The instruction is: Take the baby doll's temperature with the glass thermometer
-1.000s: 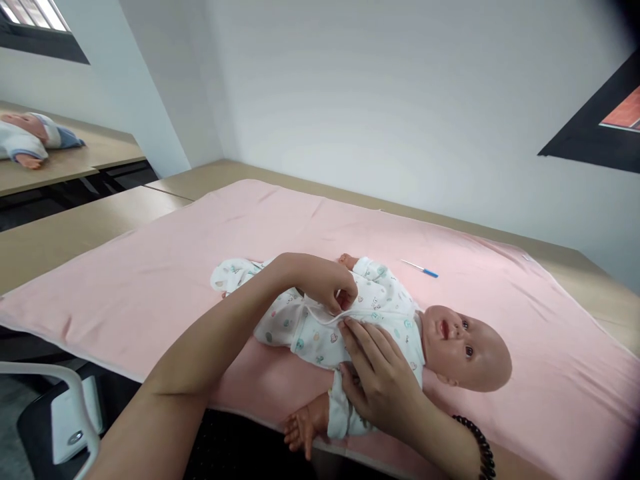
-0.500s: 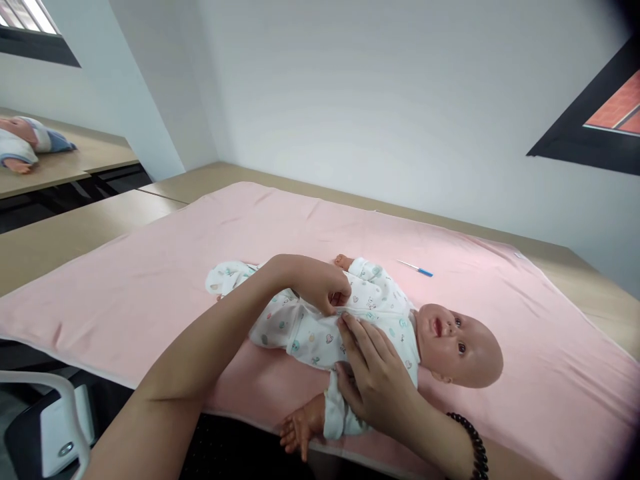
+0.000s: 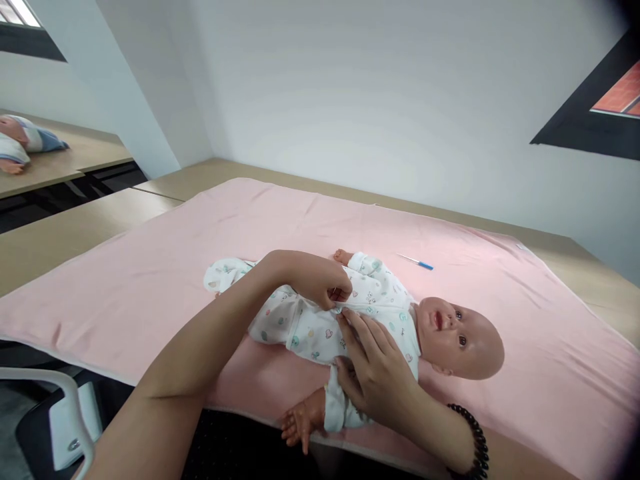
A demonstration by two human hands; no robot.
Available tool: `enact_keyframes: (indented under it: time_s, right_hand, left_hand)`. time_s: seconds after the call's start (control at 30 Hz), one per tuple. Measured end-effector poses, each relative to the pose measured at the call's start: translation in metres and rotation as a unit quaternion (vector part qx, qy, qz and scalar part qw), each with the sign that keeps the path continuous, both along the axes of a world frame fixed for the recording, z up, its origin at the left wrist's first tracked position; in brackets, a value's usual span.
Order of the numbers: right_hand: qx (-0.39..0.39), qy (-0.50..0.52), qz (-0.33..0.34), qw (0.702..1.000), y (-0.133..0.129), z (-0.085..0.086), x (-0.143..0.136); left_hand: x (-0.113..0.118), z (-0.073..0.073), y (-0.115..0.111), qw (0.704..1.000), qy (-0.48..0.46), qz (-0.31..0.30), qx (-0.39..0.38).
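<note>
A baby doll (image 3: 467, 340) lies on its back with its head to the right, dressed in a white printed baby shirt (image 3: 320, 337) and matching trousers (image 3: 270, 320). My left hand (image 3: 323, 280) is bent over the doll's belly, its thumb and fingers pinched on the shirt's front edge. Whatever small part lies between those fingertips is hidden. My right hand (image 3: 377, 363) rests on the shirt's near side with fingers stretched out, the fingertips at the front opening close beside the left fingertips. One doll hand (image 3: 303, 420) sticks out of the near sleeve.
The doll lies on a pink blanket (image 3: 210, 230) spread over a wooden table (image 3: 155, 193). A blue-and-white thermometer-like stick (image 3: 417, 262) lies beyond the doll. At lower left stands a chair (image 3: 75, 413). Another doll (image 3: 25, 140) lies on a farther table.
The view has shifted slightly. My left fingers still pinch the shirt front, and the right fingertips remain beside them. The doll lies as before.
</note>
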State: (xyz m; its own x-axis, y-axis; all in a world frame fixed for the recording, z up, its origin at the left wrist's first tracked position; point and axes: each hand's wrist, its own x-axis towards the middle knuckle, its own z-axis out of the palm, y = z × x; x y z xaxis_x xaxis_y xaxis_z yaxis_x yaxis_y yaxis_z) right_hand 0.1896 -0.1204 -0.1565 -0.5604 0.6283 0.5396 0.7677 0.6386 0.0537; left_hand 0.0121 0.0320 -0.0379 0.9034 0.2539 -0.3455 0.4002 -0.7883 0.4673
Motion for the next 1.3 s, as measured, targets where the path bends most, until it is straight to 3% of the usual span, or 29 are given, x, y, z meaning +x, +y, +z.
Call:
enact_keyframes:
  time_s: [0.33, 0.63, 0.9, 1.1, 1.3]
  right_hand:
    - [0.005, -0.006, 0.002, 1.0, 0.0, -0.001, 0.0]
    - [-0.01, -0.004, -0.009, 1.0, 0.001, -0.001, 0.0]
    - [-0.013, -0.006, -0.013, 1.0, 0.0, -0.001, 0.002]
    - [-0.009, -0.011, -0.009, 1.0, 0.0, 0.0, 0.002]
    - [0.019, -0.019, 0.0, 1.0, -0.002, 0.002, 0.001]
  left_hand:
    - [-0.005, 0.009, 0.002, 1.0, 0.015, -0.017, -0.014]
    - [-0.015, 0.015, 0.003, 0.991, 0.085, 0.052, -0.088]
    - [-0.02, 0.02, 0.002, 0.996, 0.072, 0.049, -0.021]
    - [-0.022, 0.019, 0.004, 0.98, 0.135, 0.114, -0.092]
    - [-0.019, 0.016, 0.005, 0.975, 0.157, 0.157, -0.032]
